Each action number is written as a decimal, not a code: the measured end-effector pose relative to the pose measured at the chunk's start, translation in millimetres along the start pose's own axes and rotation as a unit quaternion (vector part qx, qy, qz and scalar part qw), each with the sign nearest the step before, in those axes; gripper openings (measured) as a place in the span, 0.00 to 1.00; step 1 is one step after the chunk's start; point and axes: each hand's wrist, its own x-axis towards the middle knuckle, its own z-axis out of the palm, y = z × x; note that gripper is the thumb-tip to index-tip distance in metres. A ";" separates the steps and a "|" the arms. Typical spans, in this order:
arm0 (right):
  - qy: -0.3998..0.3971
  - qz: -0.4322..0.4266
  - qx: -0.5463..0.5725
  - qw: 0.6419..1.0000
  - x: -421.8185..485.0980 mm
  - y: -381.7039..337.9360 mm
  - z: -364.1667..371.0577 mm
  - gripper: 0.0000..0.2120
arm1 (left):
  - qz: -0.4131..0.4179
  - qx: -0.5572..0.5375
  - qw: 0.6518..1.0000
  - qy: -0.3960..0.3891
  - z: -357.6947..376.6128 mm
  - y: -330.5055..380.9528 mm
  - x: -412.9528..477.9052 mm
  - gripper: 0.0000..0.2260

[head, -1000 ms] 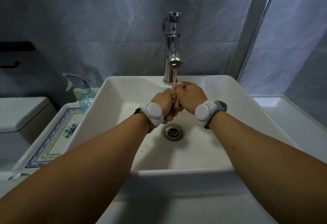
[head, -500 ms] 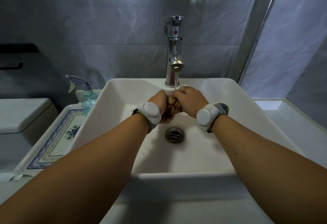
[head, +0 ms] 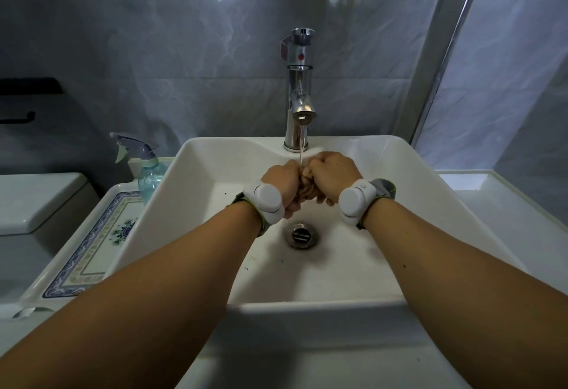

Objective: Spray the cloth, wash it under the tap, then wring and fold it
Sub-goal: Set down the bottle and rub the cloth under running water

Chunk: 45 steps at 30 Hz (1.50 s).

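As I looked down through the head camera, my two fists met over the white square ceramic basin (head: 196,204), just below the spout of the chrome pillar tap (head: 299,90). My left hand (head: 281,181) and my right hand (head: 333,173) were both clenched round the small bunched tan cloth (head: 305,182), knuckles nearly touching. Only a crumpled strip of it showed between them; the rest was buried in my palms, so I could not tell its shape. My fingertips were tucked under, out of sight. A thin stream of water (head: 301,145) fell onto the cloth at the gap between my fists, above the round metal drain (head: 301,235). A white rounded wrist unit (head: 266,201) sat on each wrist and covered the heel of the hand. Left of the basin, a clear bluish plastic spray bottle with a grey trigger (head: 147,170) stood at the far end of a blue-patterned ceramic tray (head: 92,253), its base hidden behind the basin's wall. My elbows were cut off at the lower edge of the view.
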 end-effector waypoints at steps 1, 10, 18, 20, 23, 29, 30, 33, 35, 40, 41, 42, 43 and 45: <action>-0.024 0.005 0.001 1.000 -0.5 -0.8 -0.8 0.16 | -0.002 -0.011 1.000 0.001 -1.7 -1.0 2.1 0.15; -0.007 -0.074 0.051 0.996 -0.5 -3.3 11.0 0.15 | -0.086 -0.203 0.975 -0.041 -7.3 0.7 -0.1 0.18; 0.021 -0.076 -0.004 0.997 1.8 1.4 5.8 0.15 | -0.075 -0.114 0.990 -0.034 5.0 2.4 -1.3 0.23; 0.016 -0.049 -0.035 0.998 3.5 0.5 3.9 0.16 | -0.060 -0.085 0.994 -0.014 5.7 2.0 0.8 0.22; -0.005 -0.001 -0.001 1.000 4.1 2.6 2.5 0.16 | -0.034 -0.065 0.997 0.006 5.2 3.7 1.3 0.17; -0.040 -0.020 -0.033 0.998 1.4 -2.6 0.2 0.17 | -0.073 -0.120 0.990 0.028 -5.4 -2.1 6.2 0.13; -0.032 -0.030 -0.026 0.999 2.1 -3.3 1.6 0.16 | -0.077 -0.138 0.987 0.026 -6.4 -2.7 7.0 0.14; -0.009 -0.062 0.016 0.998 0.9 -4.0 7.4 0.12 | -0.098 -0.194 0.976 0.007 -8.5 -2.8 6.8 0.19; 0.007 -0.095 0.029 0.995 -2.2 -4.8 10.7 0.15 | -0.108 -0.207 0.972 -0.017 -5.7 -0.3 2.3 0.24; 0.035 -0.114 0.016 0.993 -1.5 -1.1 10.6 0.16 | -0.096 -0.143 0.984 -0.044 9.0 5.4 -9.7 0.27; 0.033 -0.107 0.009 0.994 0.0 0.3 10.2 0.16 | -0.087 -0.121 0.988 -0.049 9.3 5.0 -9.7 0.26; 0.034 -0.102 -0.002 0.994 1.4 1.5 9.2 0.16 | -0.077 -0.103 0.990 -0.055 9.4 4.0 -7.9 0.26; 0.034 -0.096 -0.018 0.995 2.6 2.6 7.7 0.16 | -0.072 -0.087 0.992 -0.056 8.7 4.9 -8.5 0.25; 0.031 -0.072 -0.038 0.996 4.0 2.4 5.5 0.16 | -0.069 -0.062 0.995 -0.036 6.9 4.5 -5.9 0.23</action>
